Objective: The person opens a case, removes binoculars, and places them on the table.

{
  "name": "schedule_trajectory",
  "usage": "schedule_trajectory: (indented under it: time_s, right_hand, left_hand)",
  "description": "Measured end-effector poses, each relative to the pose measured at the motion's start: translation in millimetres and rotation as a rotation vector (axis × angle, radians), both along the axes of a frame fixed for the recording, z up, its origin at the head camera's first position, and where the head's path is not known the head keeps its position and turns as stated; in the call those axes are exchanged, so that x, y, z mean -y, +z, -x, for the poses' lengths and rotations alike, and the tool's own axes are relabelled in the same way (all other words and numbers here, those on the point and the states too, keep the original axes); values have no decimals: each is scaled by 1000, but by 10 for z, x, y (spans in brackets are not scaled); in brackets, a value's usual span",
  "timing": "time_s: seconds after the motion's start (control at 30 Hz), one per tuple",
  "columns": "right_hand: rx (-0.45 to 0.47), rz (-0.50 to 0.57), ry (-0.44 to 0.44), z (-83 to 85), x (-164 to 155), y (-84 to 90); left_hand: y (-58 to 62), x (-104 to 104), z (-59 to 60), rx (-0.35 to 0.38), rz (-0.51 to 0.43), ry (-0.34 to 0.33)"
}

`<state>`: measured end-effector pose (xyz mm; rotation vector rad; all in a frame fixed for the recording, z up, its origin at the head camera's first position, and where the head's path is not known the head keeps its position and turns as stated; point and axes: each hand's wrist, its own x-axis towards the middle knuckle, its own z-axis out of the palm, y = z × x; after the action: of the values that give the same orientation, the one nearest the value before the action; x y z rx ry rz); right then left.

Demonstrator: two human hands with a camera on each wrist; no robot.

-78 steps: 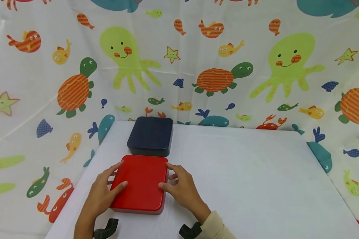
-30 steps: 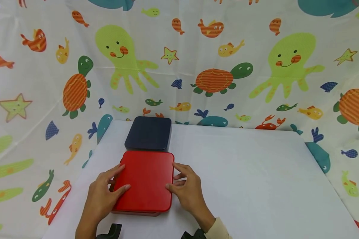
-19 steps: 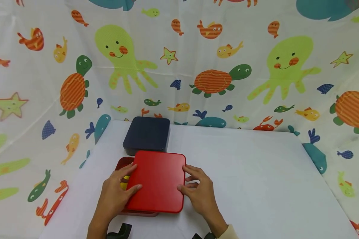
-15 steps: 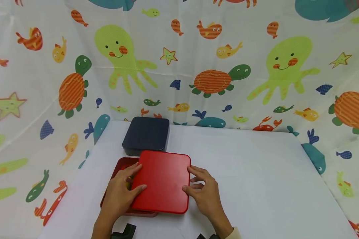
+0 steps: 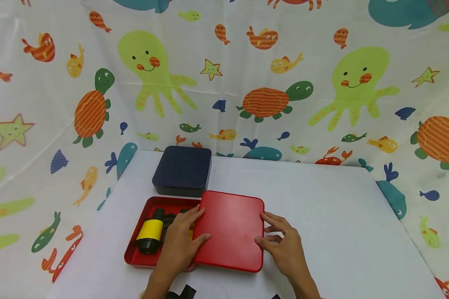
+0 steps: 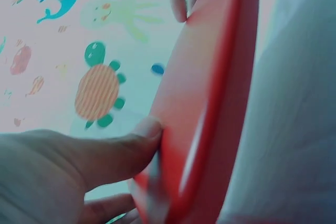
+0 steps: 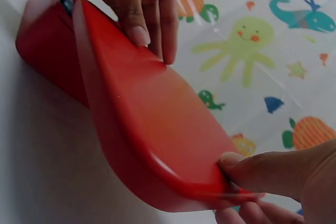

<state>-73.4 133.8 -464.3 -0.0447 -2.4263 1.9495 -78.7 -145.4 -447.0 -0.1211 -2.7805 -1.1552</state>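
Both hands hold a red square lid (image 5: 232,230) by its side edges, lifted off and shifted right of a red box (image 5: 136,259). My left hand (image 5: 183,241) pinches the lid's left edge, thumb on top (image 6: 126,150). My right hand (image 5: 282,245) pinches the right edge, thumb on top (image 7: 247,169). The lid (image 7: 147,119) partly overlaps the box's right side. Inside the open box lies a black roll with a yellow band (image 5: 149,234) and other dark items, partly hidden by my left hand.
A dark navy closed box (image 5: 182,170) stands right behind the red box at the table's back left. The white table (image 5: 329,216) is walled by sea-animal printed cloth (image 5: 269,83) at the back and both sides.
The lid rose off the red box and moved right with both hands, uncovering the box's inside and the yellow-banded roll. The navy box stayed put.
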Motion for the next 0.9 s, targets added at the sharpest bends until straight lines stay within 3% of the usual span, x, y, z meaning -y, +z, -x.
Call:
schedule_trajectory:
  time_s: [0.4,0.77,0.9]
  right_hand:
    - [6,-77,4,-62,-431,-84]
    - [100,-118,-21,-43,-541,-265]
    - [108,-141,-35,-29,-548,-322]
  left_hand:
    - [-173,-469,-5,-52,28,-42]
    - [-359,-715,-21,44,96,-6]
    - [-433,-766,-33,22,115,11]
